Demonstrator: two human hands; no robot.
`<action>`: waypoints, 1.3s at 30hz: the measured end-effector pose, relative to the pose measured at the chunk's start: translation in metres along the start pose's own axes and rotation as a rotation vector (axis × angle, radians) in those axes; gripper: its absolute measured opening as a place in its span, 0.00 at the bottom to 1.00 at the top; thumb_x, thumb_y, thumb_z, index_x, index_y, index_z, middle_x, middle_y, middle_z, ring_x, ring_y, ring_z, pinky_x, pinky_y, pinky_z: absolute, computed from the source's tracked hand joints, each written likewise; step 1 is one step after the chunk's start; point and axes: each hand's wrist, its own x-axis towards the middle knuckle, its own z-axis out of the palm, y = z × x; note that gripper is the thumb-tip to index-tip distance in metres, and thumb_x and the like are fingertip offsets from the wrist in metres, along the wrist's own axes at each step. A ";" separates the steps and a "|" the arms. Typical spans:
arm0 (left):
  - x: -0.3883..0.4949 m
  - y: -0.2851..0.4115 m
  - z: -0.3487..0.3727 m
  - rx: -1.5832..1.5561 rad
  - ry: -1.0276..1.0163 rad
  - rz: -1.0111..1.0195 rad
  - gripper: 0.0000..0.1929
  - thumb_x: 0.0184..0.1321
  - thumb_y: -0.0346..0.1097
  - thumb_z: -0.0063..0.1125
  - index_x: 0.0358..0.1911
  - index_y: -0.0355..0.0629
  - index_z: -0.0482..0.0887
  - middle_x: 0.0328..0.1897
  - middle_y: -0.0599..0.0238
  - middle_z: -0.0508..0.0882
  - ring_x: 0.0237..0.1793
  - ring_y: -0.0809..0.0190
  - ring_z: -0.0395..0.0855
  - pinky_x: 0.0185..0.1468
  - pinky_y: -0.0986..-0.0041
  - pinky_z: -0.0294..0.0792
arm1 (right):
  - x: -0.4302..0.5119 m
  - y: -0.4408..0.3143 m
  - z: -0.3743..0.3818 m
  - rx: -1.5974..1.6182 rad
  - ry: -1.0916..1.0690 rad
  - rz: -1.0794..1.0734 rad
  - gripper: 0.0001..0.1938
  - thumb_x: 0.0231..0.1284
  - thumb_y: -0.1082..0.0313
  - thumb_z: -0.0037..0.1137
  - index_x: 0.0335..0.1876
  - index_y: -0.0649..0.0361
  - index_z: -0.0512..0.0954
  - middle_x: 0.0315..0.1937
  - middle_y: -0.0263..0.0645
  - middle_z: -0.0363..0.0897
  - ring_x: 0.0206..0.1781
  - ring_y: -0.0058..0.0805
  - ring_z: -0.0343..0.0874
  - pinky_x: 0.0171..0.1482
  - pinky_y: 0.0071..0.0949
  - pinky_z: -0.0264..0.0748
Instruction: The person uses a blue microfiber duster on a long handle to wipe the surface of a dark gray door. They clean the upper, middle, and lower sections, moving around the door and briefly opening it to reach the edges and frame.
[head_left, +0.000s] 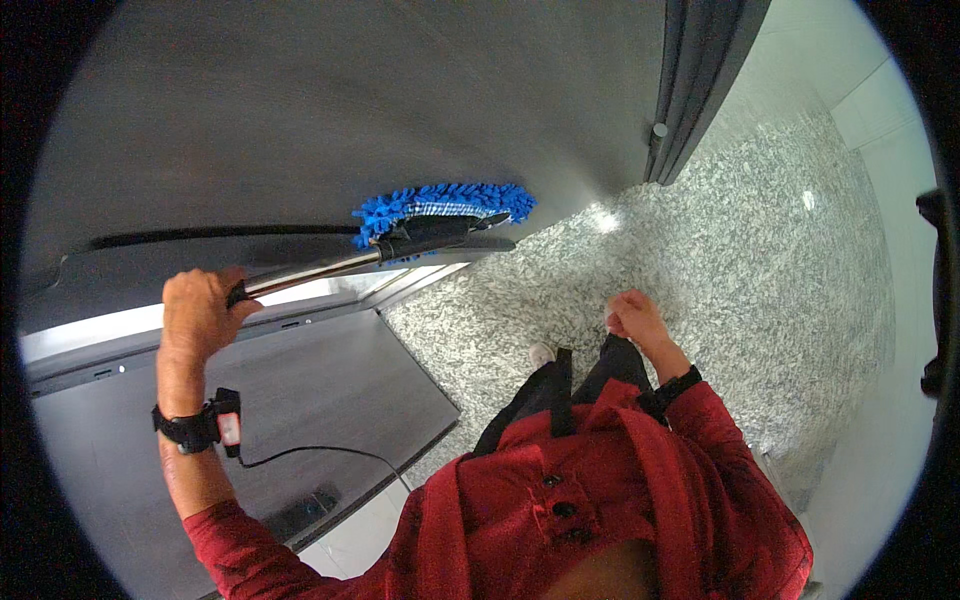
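My left hand (201, 311) grips the dark end of a metal handle (319, 271) on a duster mop. The blue chenille mop head (450, 201) lies against a dark grey door panel (375, 97), its black holder facing me. My right hand (634, 319) hangs in front of my right thigh, fingers curled. Nothing shows in it, and it is away from the mop.
A second dark panel (300, 412) stands at the lower left, with a bright gap beside its edge. A dark frame (694, 82) with a small knob (659, 130) borders the door. Speckled stone floor (750, 262) meets a pale wall (885, 300). A thin cable (330, 448) runs from my left wrist.
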 end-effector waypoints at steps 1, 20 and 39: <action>-0.004 -0.005 -0.008 -0.060 0.068 0.029 0.17 0.52 0.54 0.69 0.39 0.53 0.86 0.26 0.64 0.87 0.31 0.51 0.86 0.35 0.62 0.75 | -0.001 -0.003 0.004 -0.019 -0.006 -0.014 0.13 0.67 0.58 0.57 0.35 0.62 0.73 0.23 0.37 0.79 0.21 0.23 0.74 0.23 0.25 0.69; 0.092 0.139 0.156 -0.204 -0.326 0.018 0.22 0.58 0.60 0.61 0.45 0.51 0.88 0.43 0.60 0.89 0.47 0.53 0.87 0.50 0.62 0.77 | -0.008 -0.008 -0.046 -0.275 -0.029 -0.003 0.13 0.67 0.59 0.56 0.41 0.62 0.74 0.24 0.37 0.80 0.21 0.23 0.76 0.24 0.24 0.72; -0.047 0.262 0.311 -0.968 -0.713 -0.322 0.29 0.65 0.63 0.51 0.39 0.41 0.88 0.33 0.55 0.88 0.37 0.53 0.88 0.46 0.60 0.76 | -0.053 0.009 -0.001 -0.418 -0.030 0.042 0.11 0.68 0.61 0.55 0.38 0.61 0.73 0.23 0.37 0.78 0.22 0.25 0.77 0.25 0.26 0.75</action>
